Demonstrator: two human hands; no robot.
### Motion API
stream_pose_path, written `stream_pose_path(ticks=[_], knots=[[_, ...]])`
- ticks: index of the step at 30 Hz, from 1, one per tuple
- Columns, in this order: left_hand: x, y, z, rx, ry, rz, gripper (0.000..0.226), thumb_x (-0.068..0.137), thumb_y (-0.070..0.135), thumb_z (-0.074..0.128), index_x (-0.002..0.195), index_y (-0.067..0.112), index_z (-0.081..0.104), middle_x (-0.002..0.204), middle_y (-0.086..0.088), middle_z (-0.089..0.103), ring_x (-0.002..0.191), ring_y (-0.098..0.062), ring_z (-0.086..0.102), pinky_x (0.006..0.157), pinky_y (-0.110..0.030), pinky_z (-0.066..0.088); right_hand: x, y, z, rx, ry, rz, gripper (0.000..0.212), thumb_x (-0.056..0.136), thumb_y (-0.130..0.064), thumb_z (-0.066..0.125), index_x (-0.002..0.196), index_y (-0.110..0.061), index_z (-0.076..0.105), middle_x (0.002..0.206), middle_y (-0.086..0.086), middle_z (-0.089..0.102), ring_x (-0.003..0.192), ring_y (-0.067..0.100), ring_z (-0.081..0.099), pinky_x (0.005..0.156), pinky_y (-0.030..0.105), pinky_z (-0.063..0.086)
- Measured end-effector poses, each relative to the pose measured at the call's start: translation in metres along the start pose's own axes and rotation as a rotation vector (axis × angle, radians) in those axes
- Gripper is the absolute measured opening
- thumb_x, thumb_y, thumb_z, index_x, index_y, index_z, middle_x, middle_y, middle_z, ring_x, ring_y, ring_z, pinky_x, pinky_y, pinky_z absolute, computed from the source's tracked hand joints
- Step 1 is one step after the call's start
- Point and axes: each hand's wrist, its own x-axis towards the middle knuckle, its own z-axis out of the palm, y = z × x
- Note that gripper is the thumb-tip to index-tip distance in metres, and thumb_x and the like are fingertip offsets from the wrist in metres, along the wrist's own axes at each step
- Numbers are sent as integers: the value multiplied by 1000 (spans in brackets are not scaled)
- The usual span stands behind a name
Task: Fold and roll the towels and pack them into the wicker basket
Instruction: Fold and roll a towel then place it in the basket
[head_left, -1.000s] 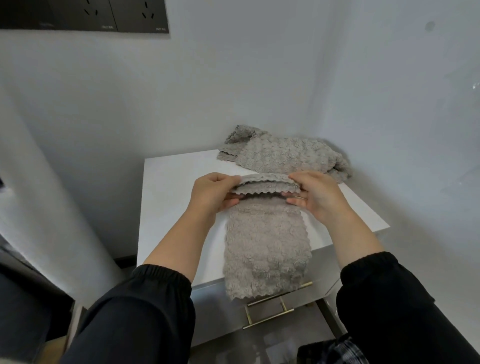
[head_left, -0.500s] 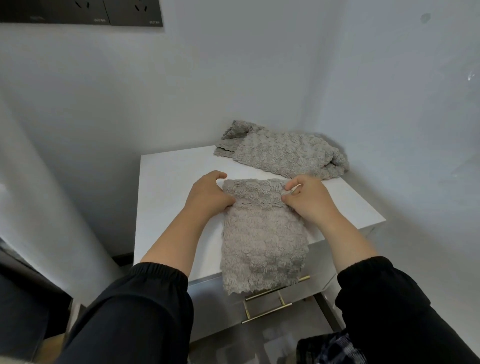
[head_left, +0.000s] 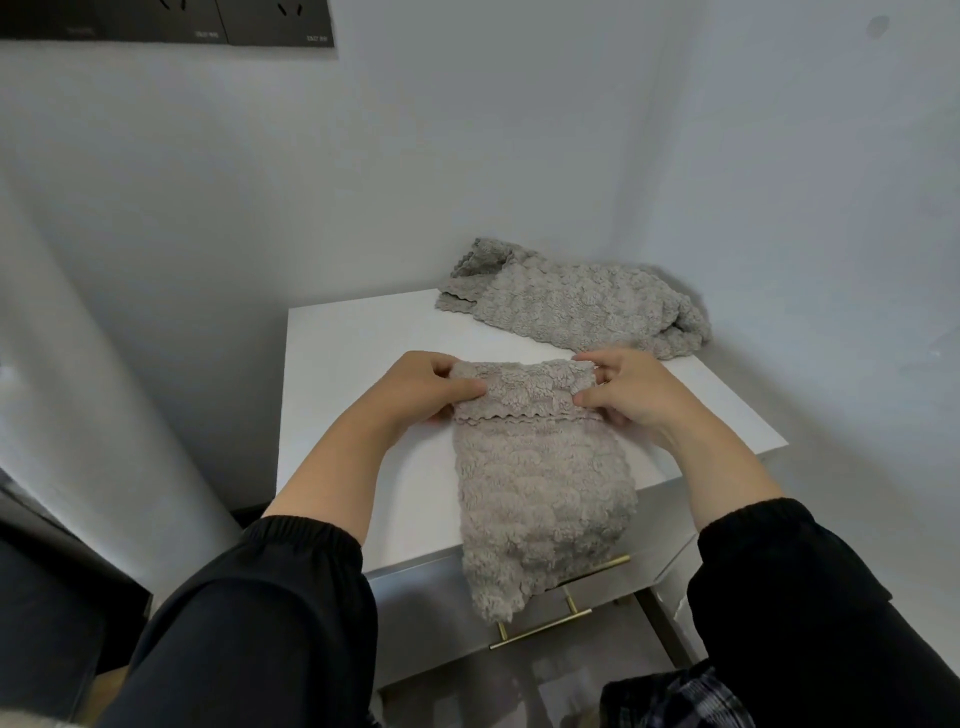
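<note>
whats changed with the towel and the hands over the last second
The left hand and right hand have turned the far end of the towel over toward the person: a second ago it was a thin lifted flap, now it is a thicker roll lying on the towel. Both hands still pinch its ends. Unchanged: the towel's near end hangs over the front edge of the table, and the second towel lies crumpled at the back.

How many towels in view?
2. One grey towel: far end held rolled by the left hand and right hand, near end hanging off the table front. The second towel is bunched at its far right corner; may hide more.
</note>
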Motion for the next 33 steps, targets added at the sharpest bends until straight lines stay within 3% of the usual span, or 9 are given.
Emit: stream_pose_path(ticks=[2,5,10,12,17,23,27,31,33], knots=[[3,-3,0,50,48,32,28,80,16,75,70,5,51,60,-7,43,50,-14,39,47,-20,34,2,1,0,30,-3,13,35,77,7,68,108,-10,66,54,0,47,39,9,37,39,20,29],[6,-1,5,157,202,149,34,76,21,78,75,-6,58,68,-11,51,60,-18,42,57,-27,32,1,-2,3,82,65,-31,19,77,7,68,84,-10,68,53,1,51,41,11,41,39,19,32],[6,9,11,211,495,355,14,77,16,74,85,22,64,90,8,62,69,-11,52,68,-26,40,3,-9,11,135,265,-237,28,78,10,64,86,-17,63,74,2,63,58,12,58,55,25,52],[6,4,14,298,487,395,21,76,10,70,86,26,60,94,9,60,69,-11,53,69,-29,43,4,-5,14,40,337,-301,31,77,9,64,90,-19,63,85,0,63,68,12,58,66,24,51],[2,-6,13,471,372,469,36,76,-5,60,100,22,61,91,8,52,78,-14,48,70,-31,42,0,2,11,-133,317,-363,31,74,11,63,81,-19,61,77,-7,55,65,4,46,54,6,35],[-2,-12,6,590,338,538,31,74,-10,55,95,11,66,90,3,53,84,-17,50,70,-31,39,-11,5,1,-236,173,-380,42,71,10,66,72,-31,58,83,2,61,69,11,50,67,26,42],[-5,-12,1,573,299,549,41,73,-16,46,99,6,68,97,-7,60,87,-20,52,75,-31,40,-21,6,-2,-297,122,-372,36,77,12,52,81,-23,63,89,7,63,72,13,50,67,25,41],[-10,-7,1,477,279,461,34,79,11,40,91,8,71,97,0,62,92,-18,55,83,-32,43,-29,4,-1,-245,115,-367,18,90,-3,50,85,-10,66,86,-3,61,75,6,50,66,21,37],[-11,-5,4,500,283,442,32,86,27,45,81,9,70,93,1,61,87,-18,56,79,-33,44,-30,5,2,-275,143,-405,24,94,-20,54,79,-4,65,78,1,58,70,6,48,63,22,35]])
